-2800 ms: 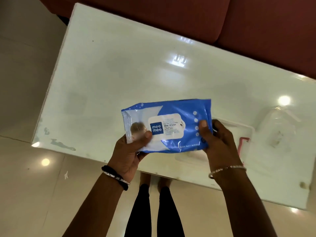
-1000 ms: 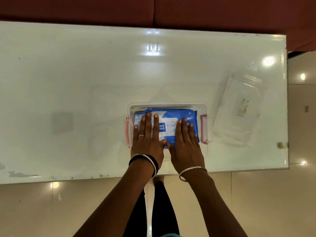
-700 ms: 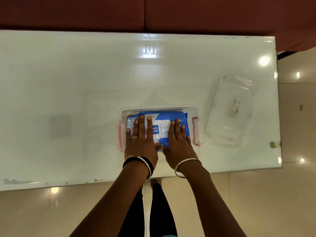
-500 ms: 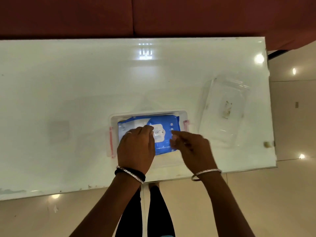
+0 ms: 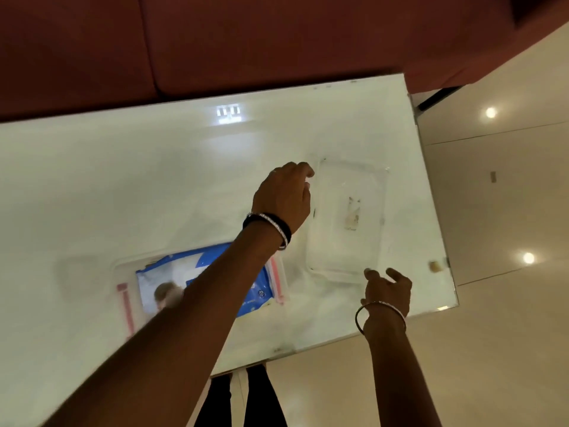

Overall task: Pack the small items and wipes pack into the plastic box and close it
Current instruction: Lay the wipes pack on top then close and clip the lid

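A blue wipes pack [image 5: 172, 272] lies inside the clear plastic box [image 5: 123, 264], which has pink latches [image 5: 126, 306] and sits near the table's front edge. My left forearm crosses over the box and hides part of the pack. The clear lid [image 5: 345, 248] lies flat on the table to the right of the box. My left hand [image 5: 283, 195] has its fingers curled onto the lid's far left edge. Fingers spread, my right hand [image 5: 388, 291] has its fingertips at the lid's near edge. No small items show.
The glossy white table [image 5: 123, 180] ends just right of the lid and close behind my right hand. A dark red sofa [image 5: 246, 41] runs along the far side. A small tan object [image 5: 434, 266] sits at the table's right edge.
Both hands left the wipes pack, which stays in the box, and moved right to the clear lid. The view has swung to the right.
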Action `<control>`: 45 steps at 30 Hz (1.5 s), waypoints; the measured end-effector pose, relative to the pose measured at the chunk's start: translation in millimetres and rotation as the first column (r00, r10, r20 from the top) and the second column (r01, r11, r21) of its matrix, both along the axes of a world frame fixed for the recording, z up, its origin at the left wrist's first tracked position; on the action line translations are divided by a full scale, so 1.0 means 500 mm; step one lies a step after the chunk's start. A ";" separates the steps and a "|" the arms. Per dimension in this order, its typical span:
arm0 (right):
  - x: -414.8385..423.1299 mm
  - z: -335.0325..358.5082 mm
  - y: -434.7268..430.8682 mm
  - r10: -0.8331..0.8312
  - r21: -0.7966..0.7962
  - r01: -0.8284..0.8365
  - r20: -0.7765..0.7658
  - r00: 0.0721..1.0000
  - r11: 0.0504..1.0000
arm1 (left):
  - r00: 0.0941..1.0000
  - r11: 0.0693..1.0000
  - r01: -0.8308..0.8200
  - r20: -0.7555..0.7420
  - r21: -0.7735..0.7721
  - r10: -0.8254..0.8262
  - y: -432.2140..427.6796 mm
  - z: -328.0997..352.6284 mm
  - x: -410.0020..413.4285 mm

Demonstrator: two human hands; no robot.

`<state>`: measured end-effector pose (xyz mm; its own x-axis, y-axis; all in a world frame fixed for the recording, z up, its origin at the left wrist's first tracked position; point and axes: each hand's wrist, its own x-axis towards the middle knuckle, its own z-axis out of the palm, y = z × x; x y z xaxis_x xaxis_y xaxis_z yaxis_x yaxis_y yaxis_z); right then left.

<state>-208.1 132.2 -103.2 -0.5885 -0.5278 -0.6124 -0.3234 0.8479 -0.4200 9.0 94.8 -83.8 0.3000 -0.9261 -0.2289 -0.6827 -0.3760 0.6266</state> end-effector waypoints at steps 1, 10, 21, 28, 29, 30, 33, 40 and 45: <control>-0.001 -0.007 -0.002 -0.022 0.021 0.022 0.008 1.000 1.000 | 1.000 0.999 0.030 -0.009 0.039 -0.029 -0.021 -0.015 -0.003; -0.024 -0.049 -0.029 -0.204 0.044 0.199 0.147 0.968 0.979 | 0.958 0.901 0.284 -0.063 0.329 -0.279 -0.154 -0.087 -0.037; -0.070 -0.022 -0.022 -0.063 -0.216 0.138 0.321 0.945 0.967 | 0.991 0.993 0.012 -0.137 0.121 0.005 -0.134 -0.035 0.021; -0.033 0.086 -0.021 0.154 -0.511 0.125 0.469 0.870 0.851 | 0.776 0.947 -0.296 -0.610 -0.125 0.162 -0.029 0.071 0.085; -0.022 0.100 -0.020 0.170 -0.528 0.135 0.489 0.856 0.839 | 0.691 0.934 -0.348 -0.696 -0.087 0.193 -0.007 0.085 0.095; -0.011 0.113 -0.018 0.186 -0.540 0.142 0.506 0.842 0.829 | 0.611 0.917 -0.396 -0.759 -0.045 0.226 0.016 0.094 0.106; 0.020 0.142 -0.006 0.210 -0.550 0.157 0.545 0.812 0.820 | 0.393 0.853 -0.517 -0.867 0.067 0.306 0.083 0.114 0.140; 0.096 0.167 0.057 0.123 -0.436 0.311 0.723 0.680 0.844 | 0.193 0.811 -0.582 -0.960 0.057 0.205 0.264 0.118 0.203; 0.144 0.156 0.111 0.111 -0.347 0.187 0.682 0.723 0.919 | 0.354 0.851 -0.522 -0.895 0.051 0.270 0.385 0.120 0.226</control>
